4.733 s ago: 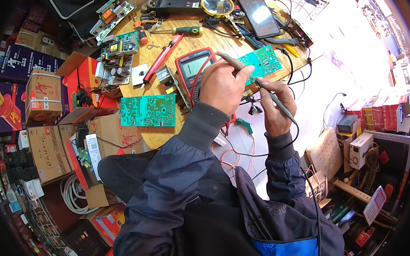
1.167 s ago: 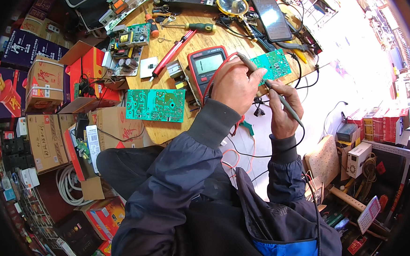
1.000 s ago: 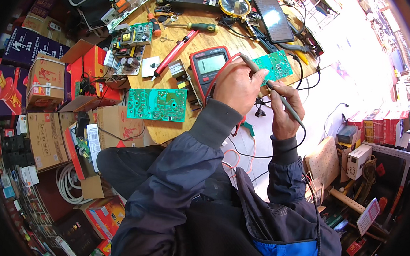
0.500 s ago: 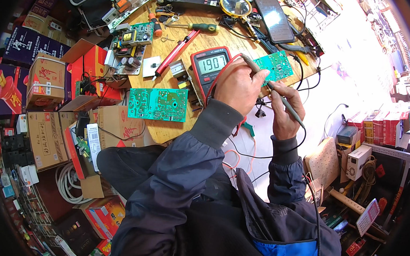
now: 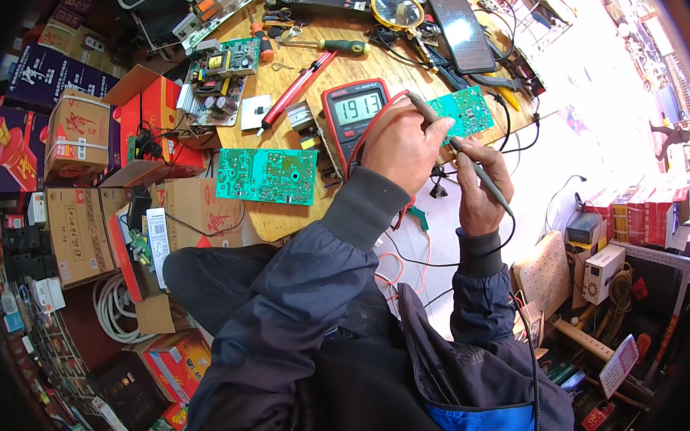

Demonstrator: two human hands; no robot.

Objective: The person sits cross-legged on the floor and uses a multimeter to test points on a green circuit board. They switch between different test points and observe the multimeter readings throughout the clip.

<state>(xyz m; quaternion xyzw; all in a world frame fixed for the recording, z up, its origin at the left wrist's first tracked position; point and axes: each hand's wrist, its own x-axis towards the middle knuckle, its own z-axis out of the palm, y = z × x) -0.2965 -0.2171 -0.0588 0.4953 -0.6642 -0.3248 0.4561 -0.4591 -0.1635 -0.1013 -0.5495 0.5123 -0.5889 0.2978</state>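
My left hand [image 5: 400,149] is closed around a grey multimeter probe [image 5: 420,106] whose red lead loops off its back end. In my right hand [image 5: 483,184], another grey probe [image 5: 489,181] with a black lead is gripped like a pen, slanting up to the left. Both hands are close together at the lower edge of a green circuit board [image 5: 468,111]; the probe tips and their exact contact points are hidden by my fingers. Partly behind my left hand lies a red and grey multimeter [image 5: 354,115] with a lit display. A second green circuit board [image 5: 266,175] rests at the table's near edge.
The wooden table [image 5: 277,221] also carries a red pen-like tool [image 5: 296,92], a screwdriver [image 5: 347,47], a magnifying glass [image 5: 397,10], a phone [image 5: 460,33] and a bare power supply board [image 5: 219,81]. Cardboard boxes [image 5: 81,235] crowd the left. Loose leads hang below my hands.
The digits on the multimeter's display have changed. My hands, the probes and the boards look practically unmoved.
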